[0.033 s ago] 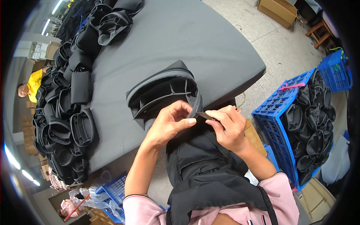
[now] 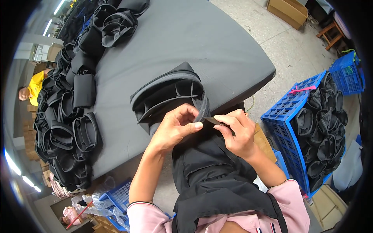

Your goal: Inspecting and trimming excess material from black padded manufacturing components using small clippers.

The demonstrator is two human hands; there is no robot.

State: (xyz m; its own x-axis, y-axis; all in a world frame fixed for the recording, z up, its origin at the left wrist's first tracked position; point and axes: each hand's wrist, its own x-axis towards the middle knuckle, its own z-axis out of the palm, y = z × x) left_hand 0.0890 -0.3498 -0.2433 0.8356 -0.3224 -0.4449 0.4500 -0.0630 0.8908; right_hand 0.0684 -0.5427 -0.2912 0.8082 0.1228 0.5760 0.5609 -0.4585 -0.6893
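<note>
An open black zippered pouch with inner dividers stands tilted at the near edge of the grey-covered table. My left hand is closed on its near right corner, pinching the zipper edge between thumb and fingers. In my right hand, thumb and fingers grip a small, thin, dark metal tool with a flat, blade-like end. Its tip meets or nearly meets the pouch's edge beside my left fingers. Most of the tool is hidden in my right hand, so its exact kind is unclear.
Many similar black pouches are heaped along the table's left side. To the right stands a blue plastic crate packed with more. A cardboard box and a wooden stool are farther back. A person in yellow is at far left.
</note>
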